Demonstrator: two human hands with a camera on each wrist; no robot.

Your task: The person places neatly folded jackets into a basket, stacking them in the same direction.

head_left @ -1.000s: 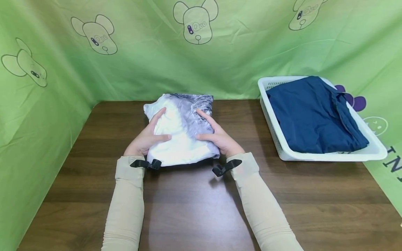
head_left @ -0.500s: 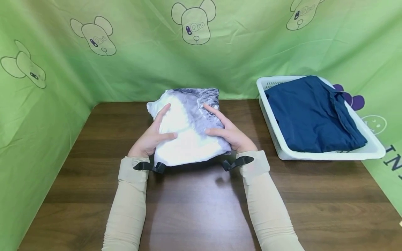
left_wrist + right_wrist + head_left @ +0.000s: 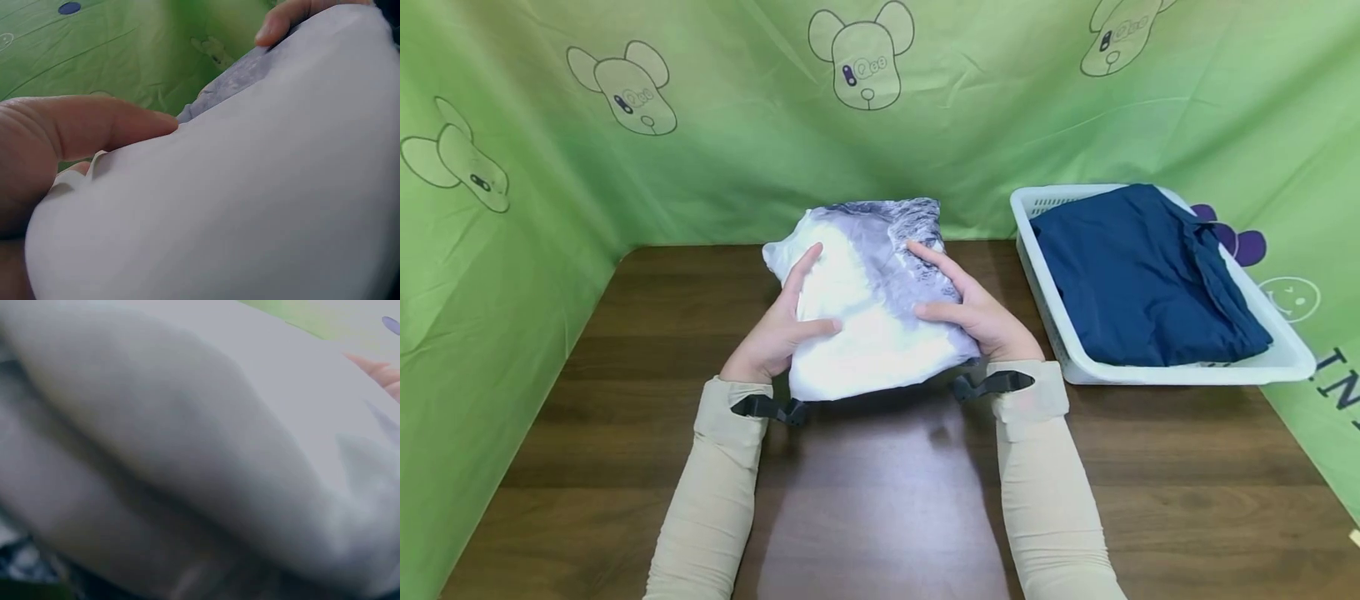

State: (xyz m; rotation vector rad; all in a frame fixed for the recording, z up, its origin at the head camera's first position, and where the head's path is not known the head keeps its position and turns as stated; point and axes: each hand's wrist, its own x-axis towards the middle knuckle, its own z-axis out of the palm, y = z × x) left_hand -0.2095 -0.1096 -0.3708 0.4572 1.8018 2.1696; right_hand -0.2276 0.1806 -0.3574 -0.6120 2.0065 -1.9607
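Note:
A folded white and grey garment (image 3: 872, 308) with a dark, mottled print at its far end is held up, with shadow on the table below it. My left hand (image 3: 772, 337) grips its left side, and my right hand (image 3: 988, 323) grips its right side. On both hands a thumb and another finger lie across the top; the remaining fingers are hidden underneath. In the left wrist view, my left thumb (image 3: 112, 125) presses on the white fabric (image 3: 250, 187). Blurred layers of the garment (image 3: 175, 406) fill most of the right wrist view.
At the right of the brown wooden table (image 3: 1165, 483) stands a white plastic basket (image 3: 1187, 375) holding folded navy clothing (image 3: 1150, 283). A green printed curtain (image 3: 722, 158) hangs along the back and both sides.
Both hands have moved to the right, carrying the garment with them. It looks larger and its far edge sits higher in view. The basket has stayed put.

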